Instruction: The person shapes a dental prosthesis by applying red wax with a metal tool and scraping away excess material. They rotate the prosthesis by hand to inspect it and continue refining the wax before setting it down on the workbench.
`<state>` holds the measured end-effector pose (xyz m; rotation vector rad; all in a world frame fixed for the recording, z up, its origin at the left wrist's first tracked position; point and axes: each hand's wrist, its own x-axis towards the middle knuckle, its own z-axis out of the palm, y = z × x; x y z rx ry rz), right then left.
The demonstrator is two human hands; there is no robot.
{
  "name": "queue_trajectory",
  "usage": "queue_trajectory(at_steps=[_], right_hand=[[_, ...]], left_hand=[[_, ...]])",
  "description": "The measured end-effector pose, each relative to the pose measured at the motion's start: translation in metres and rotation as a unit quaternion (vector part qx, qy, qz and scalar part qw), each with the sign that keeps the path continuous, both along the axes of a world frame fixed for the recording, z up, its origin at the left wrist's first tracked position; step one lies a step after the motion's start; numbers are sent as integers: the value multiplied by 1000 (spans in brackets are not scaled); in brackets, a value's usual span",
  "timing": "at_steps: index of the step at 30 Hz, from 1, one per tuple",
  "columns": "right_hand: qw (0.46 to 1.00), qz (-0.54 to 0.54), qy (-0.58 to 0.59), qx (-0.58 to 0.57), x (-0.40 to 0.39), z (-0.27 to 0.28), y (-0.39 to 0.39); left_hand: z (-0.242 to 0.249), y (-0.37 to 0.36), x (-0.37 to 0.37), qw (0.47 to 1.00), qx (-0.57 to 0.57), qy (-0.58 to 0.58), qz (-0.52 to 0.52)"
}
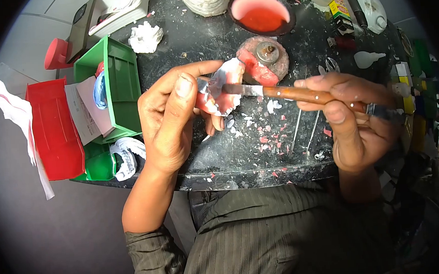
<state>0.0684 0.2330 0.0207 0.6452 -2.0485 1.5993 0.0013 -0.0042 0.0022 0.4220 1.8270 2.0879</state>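
Observation:
My left hand (168, 115) grips a denture piece (228, 76) in pink and white, with a row of pale teeth along its edge. Its thumb lies on the near side, and the fingers behind it are partly hidden. In my right hand (351, 114) is a wax knife (297, 93) with a brown wooden handle, held between thumb and fingers. The knife's metal blade points left and reaches over the hollow of the denture piece; whether it touches cannot be made out. Just beyond the piece stands a spirit burner (268, 52) in a wax-spattered pink base.
A dark bowl of red wax (261, 14) sits at the back. Pink and white scraps (272, 139) litter the black bench (206, 163). Left are a green bin (123, 87), a red bin (55, 129) and a dental cast (127, 157). A yellow box (340, 14) stands back right.

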Motion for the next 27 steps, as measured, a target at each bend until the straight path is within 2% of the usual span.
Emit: queue_trajectory(at_steps=[4,6,9,14,16,20,23,27], right_hand=[[998,-49,-1,-26,-1,-2,-2],[1000,10,-5,-29,-1,-2,2],[999,-24,-5,-38,-1,1,0],[999,4,19,-44,-2,-4,3],[998,-38,-1,-54,-2,-2,1],[997,-35,1,-62,1,-4,3],[997,-41,-23,-58,1,-1,2],[997,-1,19,-71,-8,-4,14]], left_hand=[[0,1,0,1000,3,2,3],[1,2,0,1000,5,3,4],[0,1,-1,1000,9,0,5],[-2,0,-1,1000,26,-8,3],[-2,0,-1,1000,26,-6,0],[-2,1,-1,1000,27,-13,7],[-2,0,0,996,80,-37,11],[-1,1,-1,996,79,-35,8]])
